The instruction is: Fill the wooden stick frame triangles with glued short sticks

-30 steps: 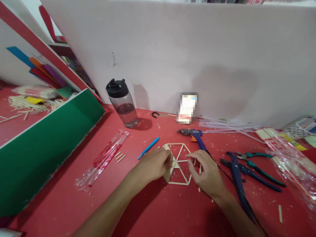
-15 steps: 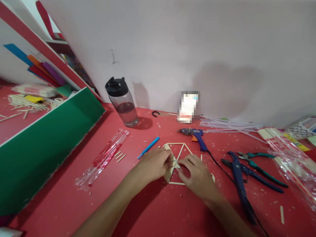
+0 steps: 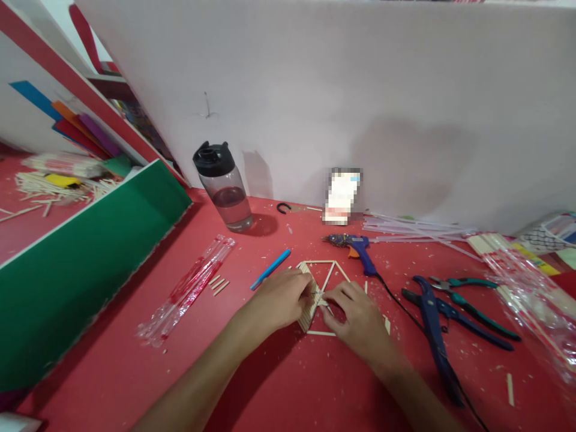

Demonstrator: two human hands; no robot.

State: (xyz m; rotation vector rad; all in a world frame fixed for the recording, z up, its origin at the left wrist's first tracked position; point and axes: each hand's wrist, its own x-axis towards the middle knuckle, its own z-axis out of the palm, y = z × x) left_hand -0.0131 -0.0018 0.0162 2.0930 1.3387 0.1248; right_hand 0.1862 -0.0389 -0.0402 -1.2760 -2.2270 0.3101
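A small structure of pale wooden sticks stands on the red table, with a slatted panel [image 3: 307, 318] at its left and an open stick frame [image 3: 329, 275] behind and to the right. My left hand [image 3: 282, 298] is closed on the slatted panel, fingertips at its upper part. Facing it, my right hand [image 3: 355, 315] pinches something small and pale at the panel's right edge; its exact shape is mostly hidden by the fingers. Both hands' fingertips nearly meet there. Just left of the structure lies a blue pen [image 3: 270, 270].
A glue gun [image 3: 355, 245] lies behind the structure, its cord running right past blue cutters [image 3: 432, 324] and green-handled pliers [image 3: 477, 303]. A bottle [image 3: 227, 192] and phone [image 3: 342, 197] stand by the wall. Plastic wrappers [image 3: 193, 282] and short sticks [image 3: 219, 285] lie left; a green board [image 3: 94, 264] rises beyond.
The view has shifted slightly, so the tools at the right appear a little further left. Both hands stay almost in place at the stick structure.
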